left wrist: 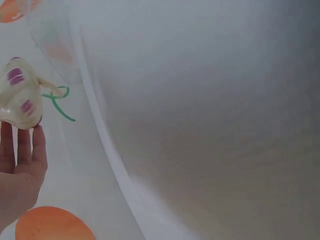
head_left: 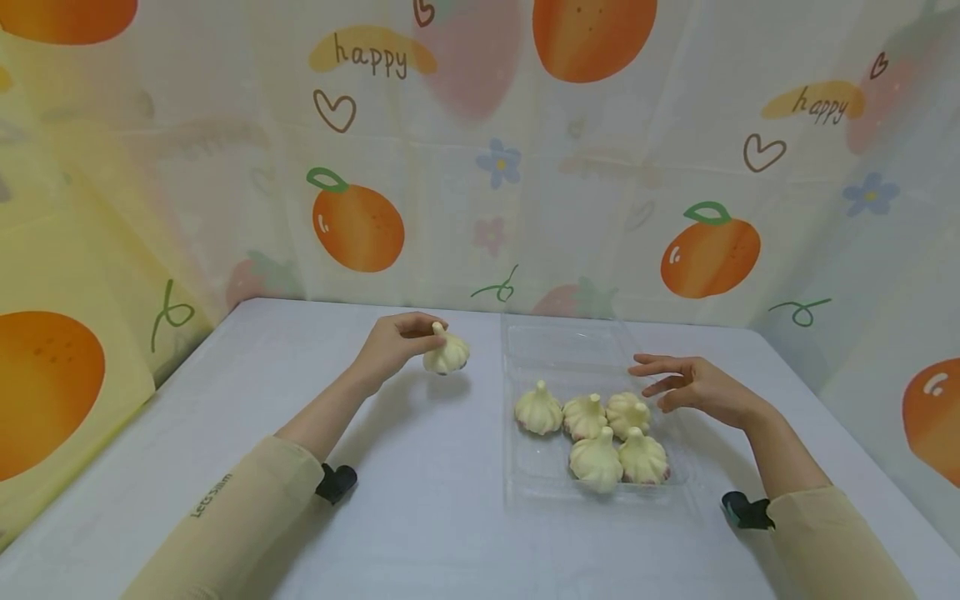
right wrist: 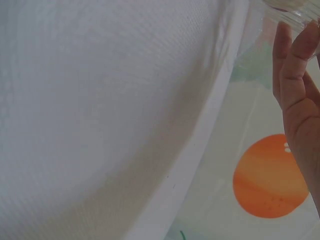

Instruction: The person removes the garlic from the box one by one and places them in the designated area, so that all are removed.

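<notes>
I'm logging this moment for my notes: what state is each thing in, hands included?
Left hand: pinches one garlic bulb by its stem.
Held garlic bulb: just left of the tray, low over the table.
Right hand: open, empty, over the tray's right edge.
Clear plastic tray: lidless.
Five garlic bulbs: clustered inside the tray.

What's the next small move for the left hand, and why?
Probably carry the garlic bulb rightward over the clear tray. The left hand pinches it by the stem, lifted beside the tray; five bulbs already sit inside, and the right hand hovers open there.
</notes>
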The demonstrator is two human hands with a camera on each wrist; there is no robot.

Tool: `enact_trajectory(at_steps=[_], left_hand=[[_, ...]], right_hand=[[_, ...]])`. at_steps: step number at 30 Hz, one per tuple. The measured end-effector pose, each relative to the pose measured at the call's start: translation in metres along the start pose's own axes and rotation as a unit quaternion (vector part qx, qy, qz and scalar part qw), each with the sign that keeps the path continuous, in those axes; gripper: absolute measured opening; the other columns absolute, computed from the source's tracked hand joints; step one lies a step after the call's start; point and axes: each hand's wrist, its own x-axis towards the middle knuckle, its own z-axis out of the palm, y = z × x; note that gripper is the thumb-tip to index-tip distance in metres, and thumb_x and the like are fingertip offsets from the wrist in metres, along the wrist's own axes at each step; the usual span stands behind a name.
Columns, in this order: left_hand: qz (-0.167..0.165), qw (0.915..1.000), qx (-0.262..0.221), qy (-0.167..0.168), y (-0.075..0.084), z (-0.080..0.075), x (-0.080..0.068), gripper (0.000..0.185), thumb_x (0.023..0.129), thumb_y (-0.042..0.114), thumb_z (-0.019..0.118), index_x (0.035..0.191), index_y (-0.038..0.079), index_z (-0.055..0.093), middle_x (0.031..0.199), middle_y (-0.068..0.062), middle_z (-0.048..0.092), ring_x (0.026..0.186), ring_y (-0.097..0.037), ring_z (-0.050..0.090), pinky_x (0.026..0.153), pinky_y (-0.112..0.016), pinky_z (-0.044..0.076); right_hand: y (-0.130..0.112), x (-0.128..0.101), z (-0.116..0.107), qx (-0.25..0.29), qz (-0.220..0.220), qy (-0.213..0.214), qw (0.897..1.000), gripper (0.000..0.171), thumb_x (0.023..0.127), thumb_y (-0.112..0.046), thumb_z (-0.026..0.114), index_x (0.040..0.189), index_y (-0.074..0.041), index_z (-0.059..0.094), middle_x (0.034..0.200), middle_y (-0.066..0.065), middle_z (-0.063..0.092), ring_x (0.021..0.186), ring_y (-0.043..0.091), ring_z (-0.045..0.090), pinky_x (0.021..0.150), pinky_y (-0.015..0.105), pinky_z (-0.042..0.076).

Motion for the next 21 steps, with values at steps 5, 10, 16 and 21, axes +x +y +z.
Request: enact_trajectory(at_steps=[5, 10, 16, 21], left_hand=[[-0.015, 0.9995, 0.024, 0.011, -0.008, -0.004, 0.004, 0.033, 0.081, 0.027, 0.071, 0.11, 0.012, 0.066, 0.11, -0.007, 0.068, 0.101, -0.014, 0.061, 0.094, -0.03, 0.046], [-0.03, 0.9985, 0.041, 0.018, -0.015, -0.007, 0.006, 0.035, 0.081, 0.027, 0.07, 0.112, 0.011, 0.065, 0.11, -0.006, 0.068, 0.098, -0.013, 0.06, 0.083, -0.024, 0.048], [-0.047, 0.9977, 0.049, 0.013, -0.019, -0.009, 0.005, 0.035, 0.082, 0.026, 0.07, 0.113, 0.01, 0.065, 0.11, -0.007, 0.068, 0.097, -0.014, 0.06, 0.084, -0.03, 0.051], [-0.063, 0.9966, 0.053, 0.002, -0.02, -0.009, 0.004, 0.034, 0.082, 0.025, 0.069, 0.112, 0.01, 0.065, 0.11, -0.007, 0.068, 0.095, -0.014, 0.059, 0.088, -0.037, 0.051]], right_hand=[[-0.001, 0.0, 0.001, 0.002, -0.004, -0.002, 1.0, 0.055, 0.083, -0.006, 0.061, 0.135, 0.002, 0.045, 0.155, 0.014, 0.023, 0.116, 0.026, 0.057, 0.085, 0.028, 0.053], [-0.002, -0.001, 0.001, 0.007, -0.006, -0.002, 1.0, 0.056, 0.083, -0.007, 0.061, 0.135, 0.003, 0.044, 0.154, 0.011, 0.025, 0.115, 0.024, 0.058, 0.085, 0.028, 0.053], [0.0, -0.001, 0.001, 0.01, -0.007, -0.004, 1.0, 0.056, 0.083, -0.005, 0.061, 0.136, 0.001, 0.044, 0.154, 0.012, 0.024, 0.116, 0.024, 0.058, 0.085, 0.028, 0.053], [0.001, -0.001, 0.0, 0.012, -0.009, -0.006, 1.0, 0.055, 0.083, -0.005, 0.061, 0.136, 0.0, 0.044, 0.154, 0.008, 0.027, 0.115, 0.022, 0.058, 0.085, 0.028, 0.052]])
